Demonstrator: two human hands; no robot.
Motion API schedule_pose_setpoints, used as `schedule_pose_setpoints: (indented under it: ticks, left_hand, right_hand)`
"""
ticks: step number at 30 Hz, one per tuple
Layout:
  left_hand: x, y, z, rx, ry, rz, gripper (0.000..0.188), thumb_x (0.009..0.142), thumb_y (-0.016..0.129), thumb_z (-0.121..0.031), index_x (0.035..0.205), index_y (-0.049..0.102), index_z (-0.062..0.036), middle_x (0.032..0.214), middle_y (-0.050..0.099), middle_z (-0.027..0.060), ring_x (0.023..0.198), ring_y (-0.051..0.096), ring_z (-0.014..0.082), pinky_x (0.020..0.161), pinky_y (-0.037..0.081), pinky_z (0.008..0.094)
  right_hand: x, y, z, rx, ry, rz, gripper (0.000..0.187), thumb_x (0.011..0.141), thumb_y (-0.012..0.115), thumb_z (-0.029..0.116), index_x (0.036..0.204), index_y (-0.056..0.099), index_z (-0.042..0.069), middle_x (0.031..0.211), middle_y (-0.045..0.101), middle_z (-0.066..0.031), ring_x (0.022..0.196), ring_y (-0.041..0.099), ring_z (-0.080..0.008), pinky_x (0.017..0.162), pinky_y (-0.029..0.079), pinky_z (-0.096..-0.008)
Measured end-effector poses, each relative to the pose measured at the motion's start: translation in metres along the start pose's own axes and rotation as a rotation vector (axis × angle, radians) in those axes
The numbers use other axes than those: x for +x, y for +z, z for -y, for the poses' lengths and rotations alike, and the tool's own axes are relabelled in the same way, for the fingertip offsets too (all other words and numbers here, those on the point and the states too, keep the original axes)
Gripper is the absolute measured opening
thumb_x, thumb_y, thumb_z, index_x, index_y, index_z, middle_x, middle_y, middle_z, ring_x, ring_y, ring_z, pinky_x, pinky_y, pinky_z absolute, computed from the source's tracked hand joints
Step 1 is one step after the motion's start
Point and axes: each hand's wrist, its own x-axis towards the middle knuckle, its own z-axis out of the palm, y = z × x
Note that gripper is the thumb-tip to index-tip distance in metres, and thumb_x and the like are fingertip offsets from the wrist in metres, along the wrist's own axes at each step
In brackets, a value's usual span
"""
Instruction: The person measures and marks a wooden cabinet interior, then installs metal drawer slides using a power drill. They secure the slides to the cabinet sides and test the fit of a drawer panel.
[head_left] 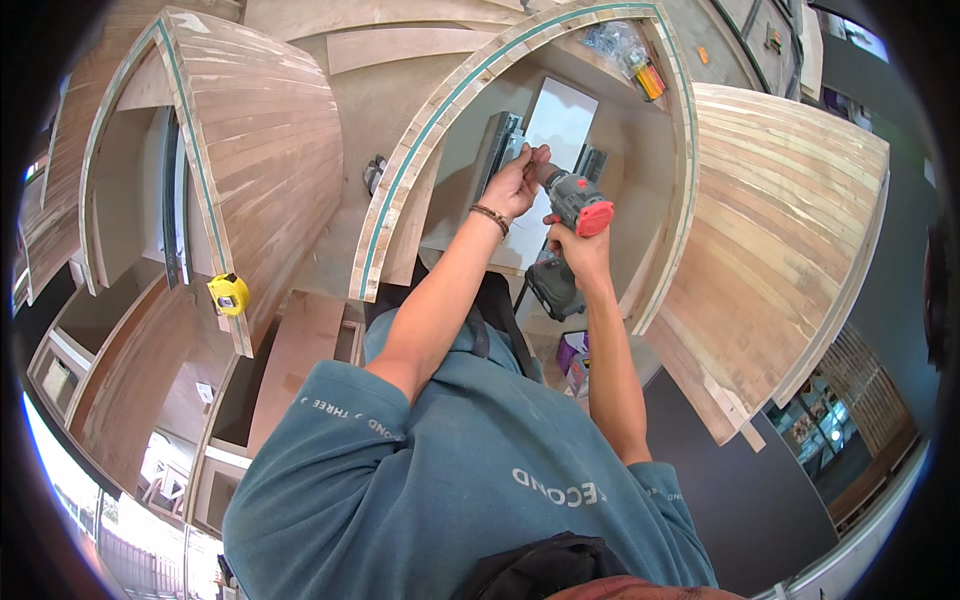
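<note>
My right hand is wrapped round the grip of a grey cordless drill with red parts. Its dark battery hangs below, and the chuck points away from me. At the chuck end, my left hand has its fingers pinched together; whatever they hold is too small to make out. Both hands are over the inside of a curved wooden cabinet with a green line along its edge. Beyond them lie metal drawer slides on the left, more slides on the right, and a white panel between.
A yellow tape measure rests on the edge of another curved cabinet at left. A clear plastic bag and a yellow-orange pack sit at the cabinet's far right. A purple box stands by my right forearm. Slatted curved wood flanks the right.
</note>
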Motion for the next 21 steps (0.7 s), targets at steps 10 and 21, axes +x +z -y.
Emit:
schedule_pose_setpoints:
  ticks: [10, 21]
  left_hand:
    - [0.040, 0.017, -0.017, -0.190, 0.033, -0.017, 0.028, 0.109, 0.038, -0.019, 0.122, 0.055, -0.0011, 0.120, 0.067, 0.0166, 0.110, 0.064, 0.0310, 0.102, 0.051, 0.0461]
    - [0.049, 0.013, -0.013, -0.178, 0.093, -0.087, 0.033, 0.108, 0.038, -0.020, 0.131, 0.055, -0.0044, 0.121, 0.065, 0.0154, 0.112, 0.064, 0.0298, 0.104, 0.050, 0.0476]
  right_hand:
    - [0.061, 0.025, 0.029, -0.412, -0.115, -0.032, 0.025, 0.071, 0.074, 0.016, 0.089, 0.067, -0.002, 0.071, 0.071, -0.0095, 0.065, 0.072, -0.0199, 0.065, 0.056, -0.0357]
    - [0.090, 0.033, 0.043, -0.639, -0.029, -0.004, 0.025, 0.070, 0.071, 0.013, 0.091, 0.066, 0.000, 0.072, 0.069, -0.0079, 0.062, 0.070, -0.0170, 0.062, 0.053, -0.0329]
